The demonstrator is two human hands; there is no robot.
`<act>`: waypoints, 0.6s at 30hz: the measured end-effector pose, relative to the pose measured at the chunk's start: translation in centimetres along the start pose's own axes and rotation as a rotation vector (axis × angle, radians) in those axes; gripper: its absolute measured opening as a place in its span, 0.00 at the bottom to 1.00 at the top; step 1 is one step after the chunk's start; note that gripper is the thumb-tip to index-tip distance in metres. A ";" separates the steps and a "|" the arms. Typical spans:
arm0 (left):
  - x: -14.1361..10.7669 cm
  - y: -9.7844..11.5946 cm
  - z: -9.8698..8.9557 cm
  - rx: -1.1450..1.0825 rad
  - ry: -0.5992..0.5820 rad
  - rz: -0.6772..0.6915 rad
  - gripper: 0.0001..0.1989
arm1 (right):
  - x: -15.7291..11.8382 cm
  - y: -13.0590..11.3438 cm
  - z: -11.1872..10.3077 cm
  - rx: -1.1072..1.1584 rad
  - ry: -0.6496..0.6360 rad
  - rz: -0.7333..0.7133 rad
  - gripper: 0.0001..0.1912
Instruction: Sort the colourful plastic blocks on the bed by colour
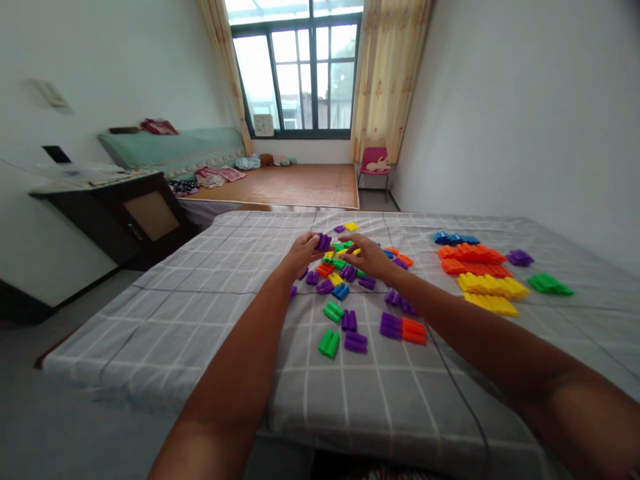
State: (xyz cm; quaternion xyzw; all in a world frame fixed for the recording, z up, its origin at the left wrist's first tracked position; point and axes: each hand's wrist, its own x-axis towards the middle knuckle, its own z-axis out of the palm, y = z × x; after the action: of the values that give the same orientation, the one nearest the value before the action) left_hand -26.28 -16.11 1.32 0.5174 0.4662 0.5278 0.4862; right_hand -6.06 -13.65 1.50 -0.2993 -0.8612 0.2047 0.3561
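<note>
Frame centre: left hand (303, 252) pinching purple pieces (324, 242), probably light, stiff plastic, best gripped mid-sides; right hand (367, 255) loosely spread.

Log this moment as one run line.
left hand: holding purple pieces | right hand: above mixed pile, nothing clearly held | right side: blue, orange, yellow groups

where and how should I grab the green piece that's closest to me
I'd come straight down from above and pinch the green piece across its long outer sides, around the middle. It lies flat, its two joined tubes running roughly away from you, and a gap separates it from the purple piece on its right.
</note>
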 end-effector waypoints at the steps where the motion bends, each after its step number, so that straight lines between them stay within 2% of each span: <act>1: -0.1 0.2 0.6 -0.065 -0.030 -0.001 0.12 | 0.3 -0.1 0.1 0.003 0.027 -0.033 0.22; 4: -0.6 0.4 2.2 -0.156 -0.085 -0.010 0.12 | 1.0 -0.5 -0.1 -0.072 0.082 -0.115 0.24; 7: -1.2 0.4 3.0 -0.105 -0.103 -0.038 0.15 | 0.6 -0.7 -1.0 -0.166 0.063 -0.155 0.22; 11: -1.5 0.4 2.7 0.050 -0.186 -0.044 0.23 | -1.4 0.7 -4.3 -0.209 0.023 -0.145 0.21; 14: -1.3 0.5 1.7 0.149 -0.107 -0.014 0.27 | -4.2 4.0 -9.7 -0.230 0.100 0.014 0.22; 18: -0.7 0.3 -0.5 0.238 0.090 0.008 0.25 | -9.4 11.2 -20.7 -0.243 0.302 0.374 0.22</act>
State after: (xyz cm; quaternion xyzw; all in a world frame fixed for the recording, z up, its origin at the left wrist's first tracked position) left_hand -26.83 -16.82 1.53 0.5492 0.5448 0.4933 0.3978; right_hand 18.61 -8.78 4.25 -0.5208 -0.7464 0.1151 0.3980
